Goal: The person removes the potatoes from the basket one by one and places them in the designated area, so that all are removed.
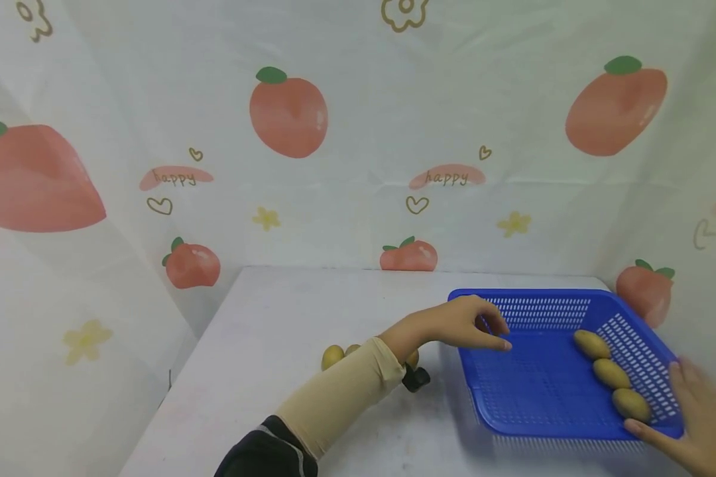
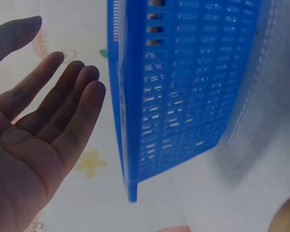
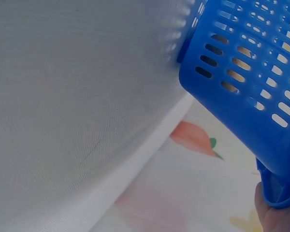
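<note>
A blue plastic basket (image 1: 525, 391) with slotted walls stands at the right of the table. Inside it, three oval yellow-brown potato-like items (image 1: 611, 374) lie in a row along the right wall. My left hand (image 1: 468, 321) hovers over the basket's left rim, its fingers loosely bent and holding nothing; the left wrist view shows the bare palm (image 2: 24, 154) beside the basket wall. My right hand (image 1: 701, 417) grips the rim at the near right corner, thumb over the edge. In the right wrist view only some fingers (image 3: 278, 217) show at the rim.
Several more of the oval items (image 1: 333, 356) lie on the white table (image 1: 274, 318), partly hidden behind my left forearm. A small black object (image 1: 416, 379) is beside them. A white cloth (image 1: 346, 199) with printed fruit hangs behind the table and at its sides.
</note>
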Motion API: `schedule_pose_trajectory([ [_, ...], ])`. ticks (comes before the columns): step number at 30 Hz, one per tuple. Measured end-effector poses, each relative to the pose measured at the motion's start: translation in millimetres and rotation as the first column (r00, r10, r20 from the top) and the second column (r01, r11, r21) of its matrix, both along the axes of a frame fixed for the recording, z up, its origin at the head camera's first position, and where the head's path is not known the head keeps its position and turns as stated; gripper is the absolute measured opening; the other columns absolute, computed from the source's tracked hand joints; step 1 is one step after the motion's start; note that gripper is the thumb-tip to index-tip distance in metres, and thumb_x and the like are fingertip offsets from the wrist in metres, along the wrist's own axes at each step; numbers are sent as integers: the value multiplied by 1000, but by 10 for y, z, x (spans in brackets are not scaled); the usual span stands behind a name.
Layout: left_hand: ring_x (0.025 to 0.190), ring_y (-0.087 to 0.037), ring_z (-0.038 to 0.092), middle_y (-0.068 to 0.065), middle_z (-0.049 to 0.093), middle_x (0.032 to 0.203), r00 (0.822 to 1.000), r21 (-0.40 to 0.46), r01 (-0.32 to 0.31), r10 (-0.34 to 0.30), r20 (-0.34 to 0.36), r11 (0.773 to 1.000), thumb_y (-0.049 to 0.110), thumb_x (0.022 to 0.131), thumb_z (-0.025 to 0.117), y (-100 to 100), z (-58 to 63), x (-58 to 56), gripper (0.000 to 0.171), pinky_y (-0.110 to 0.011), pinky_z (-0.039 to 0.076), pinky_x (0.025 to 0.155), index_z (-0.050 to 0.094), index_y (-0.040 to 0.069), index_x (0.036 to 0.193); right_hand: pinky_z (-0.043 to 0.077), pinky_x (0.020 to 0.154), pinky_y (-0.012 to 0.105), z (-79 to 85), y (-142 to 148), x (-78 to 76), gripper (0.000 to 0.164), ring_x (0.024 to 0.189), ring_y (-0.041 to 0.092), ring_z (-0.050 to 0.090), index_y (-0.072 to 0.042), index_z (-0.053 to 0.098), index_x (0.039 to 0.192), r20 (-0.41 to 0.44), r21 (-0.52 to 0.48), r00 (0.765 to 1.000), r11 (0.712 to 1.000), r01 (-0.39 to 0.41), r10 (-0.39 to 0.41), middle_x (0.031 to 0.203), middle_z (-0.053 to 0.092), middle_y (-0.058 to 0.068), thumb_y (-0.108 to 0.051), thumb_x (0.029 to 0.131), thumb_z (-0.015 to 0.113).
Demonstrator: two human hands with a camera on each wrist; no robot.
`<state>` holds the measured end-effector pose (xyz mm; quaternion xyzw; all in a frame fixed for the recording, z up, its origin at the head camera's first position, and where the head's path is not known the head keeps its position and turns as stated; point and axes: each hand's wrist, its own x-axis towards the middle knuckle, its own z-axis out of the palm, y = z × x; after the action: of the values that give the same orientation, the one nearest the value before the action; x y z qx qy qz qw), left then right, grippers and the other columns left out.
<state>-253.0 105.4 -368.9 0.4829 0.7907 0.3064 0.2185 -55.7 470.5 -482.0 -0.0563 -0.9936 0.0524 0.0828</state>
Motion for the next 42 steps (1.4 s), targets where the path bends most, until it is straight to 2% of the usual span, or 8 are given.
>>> schedule_pose_trajectory([
  [9,100,4,61,14,68,109,999,-22,-28,28,-22,999,36,98,77,417,-28,-92,31,-8,50,83,73,19,124,-30,113,48,-14,13,-13,137,151,62,-21,24,-10,154,-8,-10,1000,1000,16,-16,158,-15,50,-70,90,66],
  [16,99,6,60,13,69,110,998,-52,-57,57,1,997,34,96,80,710,-65,-103,30,-8,49,80,75,18,120,1,113,82,43,-45,6,136,148,69,-12,25,-11,153,61,-8,998,1000,29,-29,156,-15,52,-71,92,63],
  [21,102,5,60,12,70,114,998,-68,-55,58,31,996,33,96,80,862,-15,-80,25,-9,49,81,75,20,116,9,110,86,43,-60,10,135,149,69,-12,25,-10,153,66,-4,997,1000,29,-29,156,-14,53,-70,92,63],
  [24,103,5,61,13,70,115,999,-71,-39,41,28,997,33,97,79,966,41,-73,24,-8,49,82,75,20,116,3,113,83,21,-54,4,135,149,66,-15,24,-11,154,42,-15,999,1000,24,-23,157,-17,51,-70,92,64],
  [27,101,6,61,12,72,114,999,-44,-17,19,41,999,30,98,77,1087,58,-70,23,-6,48,82,76,17,118,-21,120,62,3,-29,-3,133,152,63,-18,24,-7,154,-22,-31,1000,1000,-2,2,159,-14,50,-67,92,67],
  [30,97,7,62,12,73,112,996,-30,-14,17,83,999,27,99,76,1200,1,-67,23,-5,47,81,77,15,119,-31,117,46,-10,-6,3,133,153,61,-19,25,-6,154,-32,-25,999,1000,-10,10,159,-14,50,-66,92,67],
  [33,92,6,63,12,74,109,990,-38,-45,50,130,998,27,99,76,1297,-118,-51,23,-7,50,77,77,14,118,-23,117,63,-14,3,9,134,151,63,-19,24,-10,154,24,-10,1000,1000,16,-16,158,-17,50,-69,92,64],
  [42,88,13,58,20,73,99,991,-53,-134,132,-32,990,34,97,77,1596,-417,54,18,-1,42,75,81,22,109,-1,114,83,25,31,-12,133,148,68,-14,24,-9,154,65,-8,998,1000,23,-22,157,-15,51,-70,92,64],
])
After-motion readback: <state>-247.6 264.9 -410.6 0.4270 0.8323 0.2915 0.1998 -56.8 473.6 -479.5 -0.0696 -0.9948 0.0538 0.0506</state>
